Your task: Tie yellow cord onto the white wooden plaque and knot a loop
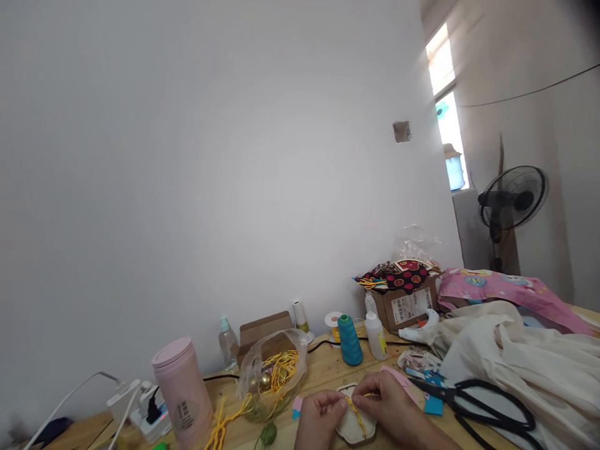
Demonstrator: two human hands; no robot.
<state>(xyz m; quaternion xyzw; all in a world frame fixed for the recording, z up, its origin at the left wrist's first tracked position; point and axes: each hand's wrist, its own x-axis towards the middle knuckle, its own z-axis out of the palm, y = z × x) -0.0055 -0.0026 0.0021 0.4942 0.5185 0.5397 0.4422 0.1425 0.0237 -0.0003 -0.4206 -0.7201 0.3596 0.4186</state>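
Observation:
Low in the head view lies a cream, scalloped-edged fabric piece with a dark rim. A twisted yellow cord runs down its middle. My left hand is closed at the piece's left side, thumb and forefinger pinched at the cord's upper part. From the right, my right hand also pinches the cord near its top, and a bit of yellow shows beside its fingers. The fingertips nearly meet, and what lies under them is hidden.
Black scissors and white cloth lie to the right. Behind stand a teal thread cone, a white bottle and a cardboard box. Leftward are a plastic bag of yellow cords, a green yarn ball and a pink tumbler.

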